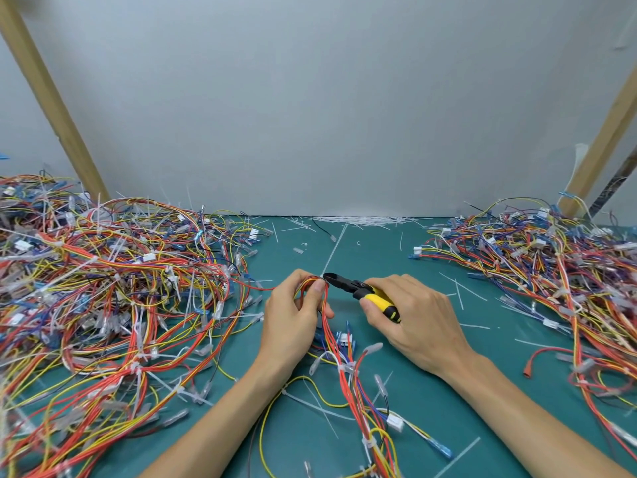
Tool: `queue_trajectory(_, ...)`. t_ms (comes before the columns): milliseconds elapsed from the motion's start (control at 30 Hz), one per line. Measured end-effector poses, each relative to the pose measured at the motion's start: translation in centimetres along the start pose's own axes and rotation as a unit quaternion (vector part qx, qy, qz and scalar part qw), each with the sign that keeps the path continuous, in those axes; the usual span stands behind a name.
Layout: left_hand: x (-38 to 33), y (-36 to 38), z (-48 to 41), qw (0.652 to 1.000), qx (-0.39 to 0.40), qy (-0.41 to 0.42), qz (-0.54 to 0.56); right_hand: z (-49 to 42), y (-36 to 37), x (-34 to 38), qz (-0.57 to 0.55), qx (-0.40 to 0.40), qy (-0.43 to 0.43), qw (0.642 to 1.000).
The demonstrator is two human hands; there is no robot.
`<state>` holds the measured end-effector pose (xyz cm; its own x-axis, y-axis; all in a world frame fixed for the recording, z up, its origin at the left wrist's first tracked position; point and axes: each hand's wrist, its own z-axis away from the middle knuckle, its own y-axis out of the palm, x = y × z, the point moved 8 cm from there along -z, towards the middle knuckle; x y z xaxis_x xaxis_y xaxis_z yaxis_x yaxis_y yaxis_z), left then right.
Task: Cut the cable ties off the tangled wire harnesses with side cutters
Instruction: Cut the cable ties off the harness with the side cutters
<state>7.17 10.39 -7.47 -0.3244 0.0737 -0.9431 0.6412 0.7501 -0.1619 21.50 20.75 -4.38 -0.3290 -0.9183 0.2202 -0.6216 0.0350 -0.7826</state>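
Left of bench: a large tangled pile of wire harnesses (pixel 113 291), white cable ties still standing out all through it; judged not yet processed. Centre: the left hand (pixel 293 322) grips a looped harness (pixel 341 353), fingers and thumb curled round the bundle. The side cutters (pixel 348 286) have their tips at the top of that loop, apparently at a tie, though the tie itself is too small to confirm. The right hand (pixel 413 315) is clamped on the yellow handles. At least two ties (pixel 341 369) remain lower on this harness. Right: a smaller pile (pixel 551 263) showing fewer ties – probably finished work. Progress judged well under half. Surface: a green cutting mat (pixel 431 408) littered with clipped tie tails, a drift of them (pixel 365 220) against the back edge. Room: plain grey wall (pixel 310 98), a slanted wooden post (pixel 51 98) at each side.
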Motion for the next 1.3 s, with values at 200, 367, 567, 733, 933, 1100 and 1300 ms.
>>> queue_trajectory(200, -0.3, 0.0, 0.0, 1.000, 0.000, 0.014, -0.026, -0.1, 0.1, -0.1, -0.003, 0.004, 0.009, 1.000)
queue_trajectory(367, -0.5, 0.1, 0.0, 0.999, 0.010, 0.025, -0.045, 0.0, 0.0, -0.1, -0.002, -0.003, 0.004, 1.000)
queue_trajectory(567, -0.6, 0.6, 0.2, 0.996, 0.038, 0.035, -0.074, 0.0, -0.1, -0.3, -0.017, -0.003, 0.018, 1.000)
queue_trajectory(733, -0.7, 0.7, 0.2, 0.995, 0.044, 0.038, -0.077, 0.0, 0.0, -0.4, 0.003, 0.000, 0.027, 1.000)
queue_trajectory(933, -0.6, 0.7, 0.2, 0.996, 0.047, 0.033, -0.074, 0.1, 0.0, -0.3, 0.021, 0.001, 0.028, 0.999)
queue_trajectory(1100, -0.9, 0.8, 0.3, 0.993, 0.051, 0.048, -0.098, 0.1, 0.0, 0.1, 0.018, -0.004, 0.017, 1.000)
queue_trajectory(1300, -1.1, 0.9, 0.4, 0.992, 0.050, 0.049, -0.102, 0.2, -0.1, 0.3, 0.025, -0.004, 0.029, 0.999)
